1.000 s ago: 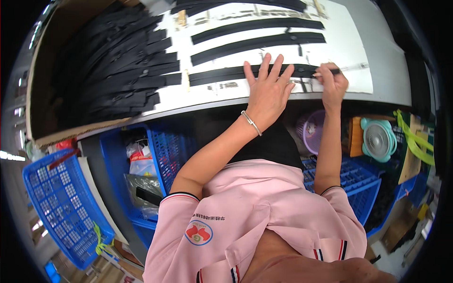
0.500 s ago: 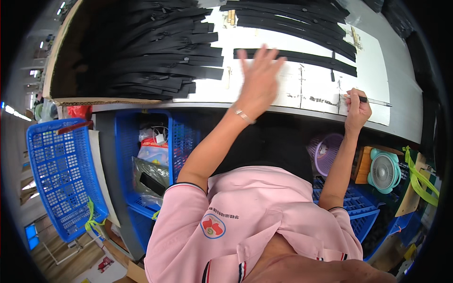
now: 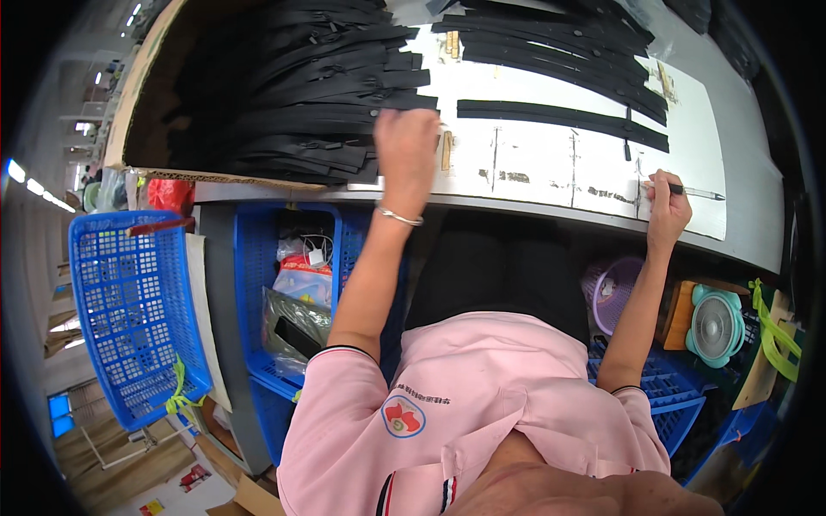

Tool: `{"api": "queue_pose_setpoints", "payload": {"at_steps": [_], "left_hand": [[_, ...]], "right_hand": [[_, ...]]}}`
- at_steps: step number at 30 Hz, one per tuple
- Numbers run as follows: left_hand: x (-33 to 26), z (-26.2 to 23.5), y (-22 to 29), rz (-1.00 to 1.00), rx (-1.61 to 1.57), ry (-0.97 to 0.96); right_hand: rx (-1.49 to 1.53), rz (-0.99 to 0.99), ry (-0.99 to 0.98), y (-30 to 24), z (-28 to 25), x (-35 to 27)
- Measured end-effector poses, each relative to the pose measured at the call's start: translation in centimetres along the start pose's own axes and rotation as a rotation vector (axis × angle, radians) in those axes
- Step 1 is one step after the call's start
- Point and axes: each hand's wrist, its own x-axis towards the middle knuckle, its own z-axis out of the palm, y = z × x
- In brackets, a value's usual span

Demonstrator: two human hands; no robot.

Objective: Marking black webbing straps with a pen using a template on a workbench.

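Note:
My left hand (image 3: pixel 408 155) is over the right-hand ends of a pile of black zippers (image 3: pixel 327 95) in a cardboard box. Its fingers are curled together and slightly blurred; whether they pinch a zipper is hidden. On a white marked board (image 3: pixel 533 155), a single black zipper (image 3: pixel 559 119) lies crosswise in front of me, its dark pull hanging near the right end. In my right hand (image 3: pixel 668 206) is a pen (image 3: pixel 697 193) with a clear barrel and black grip, held close to a drawn line on the board.
More black zippers (image 3: pixel 559 52) lie in a row at the board's far side. The cardboard box (image 3: pixel 232 182) borders the left. Below the table edge are blue baskets (image 3: pixel 142 318), a purple basket (image 3: pixel 613 297) and a small turquoise fan (image 3: pixel 717 327).
My left hand has moved left, from spread open over the single zipper to the pile, its fingers now curled. My right hand still holds the pen near the same mark.

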Motion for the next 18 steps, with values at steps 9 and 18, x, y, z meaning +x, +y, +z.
{"api": "queue_pose_setpoints", "payload": {"at_steps": [9,18], "left_hand": [[1.0,10.3,13.5,0.110,-0.506,-0.218],[0.5,11.9,15.6,0.016,-0.541,-0.149]], "right_hand": [[-0.259,-0.102,0.054,-3.0,1.3,-1.5],[-0.651,-0.678,-0.145,-3.7,4.8,-6.6]]}}
